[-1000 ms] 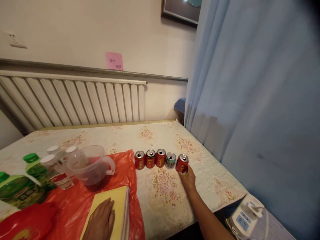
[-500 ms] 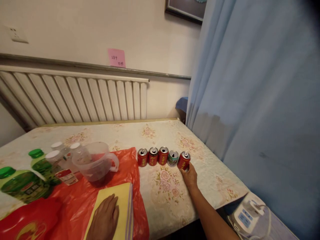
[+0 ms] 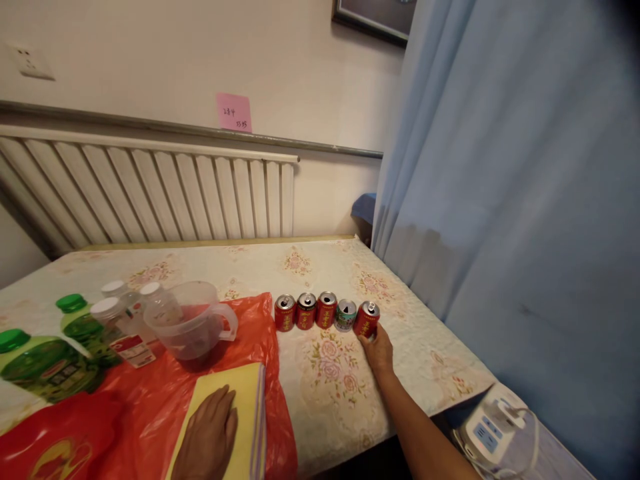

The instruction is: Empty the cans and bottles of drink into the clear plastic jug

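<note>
Nearest, at lower left of the frame, the left hand lies flat, fingers spread, on a yellow cloth. Further in, mid-frame, the right hand touches the near side of the red can ending a row on the tabletop; whether it grips, I cannot tell. A sideways nudge could knock it into the green can, toppling the row.

Soft, even indoor light fills the room, with faint shadows. Edges bend (wide lens), and the top right corner darkens.
</note>
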`<control>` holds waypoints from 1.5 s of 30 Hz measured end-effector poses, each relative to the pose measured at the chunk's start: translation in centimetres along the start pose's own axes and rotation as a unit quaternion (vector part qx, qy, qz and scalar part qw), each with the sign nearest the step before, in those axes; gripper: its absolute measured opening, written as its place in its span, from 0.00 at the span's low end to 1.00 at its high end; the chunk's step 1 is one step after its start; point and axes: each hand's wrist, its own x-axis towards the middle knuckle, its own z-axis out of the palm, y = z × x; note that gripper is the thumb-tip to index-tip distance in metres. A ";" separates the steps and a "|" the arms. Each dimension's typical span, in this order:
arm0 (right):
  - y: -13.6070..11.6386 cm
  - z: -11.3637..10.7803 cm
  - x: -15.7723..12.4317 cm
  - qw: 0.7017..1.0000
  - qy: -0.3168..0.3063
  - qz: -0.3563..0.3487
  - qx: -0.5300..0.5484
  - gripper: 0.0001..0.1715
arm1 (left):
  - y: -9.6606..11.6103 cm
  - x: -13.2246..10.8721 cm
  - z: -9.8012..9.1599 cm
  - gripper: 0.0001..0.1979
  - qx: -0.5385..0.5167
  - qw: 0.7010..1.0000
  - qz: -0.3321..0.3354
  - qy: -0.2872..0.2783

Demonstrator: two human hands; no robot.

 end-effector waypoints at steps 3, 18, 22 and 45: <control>0.0 0.0 0.0 1.000 -0.001 -0.002 -0.005 0.28 | 0.0 0.0 -0.1 0.20 0.000 1.000 -0.002 0.001; 0.5 0.3 0.1 1.000 -0.001 -0.012 -0.015 0.28 | 0.0 0.0 -0.1 0.20 -0.004 1.000 -0.004 -0.008; 0.6 0.4 0.1 1.000 -0.002 -0.012 -0.013 0.28 | 0.1 -0.1 -0.2 0.20 0.000 1.000 -0.011 -0.015; -0.2 -0.4 -0.4 1.000 -0.017 -0.002 -0.025 0.26 | 1.4 -0.1 -1.5 0.16 -0.028 0.999 -0.033 0.010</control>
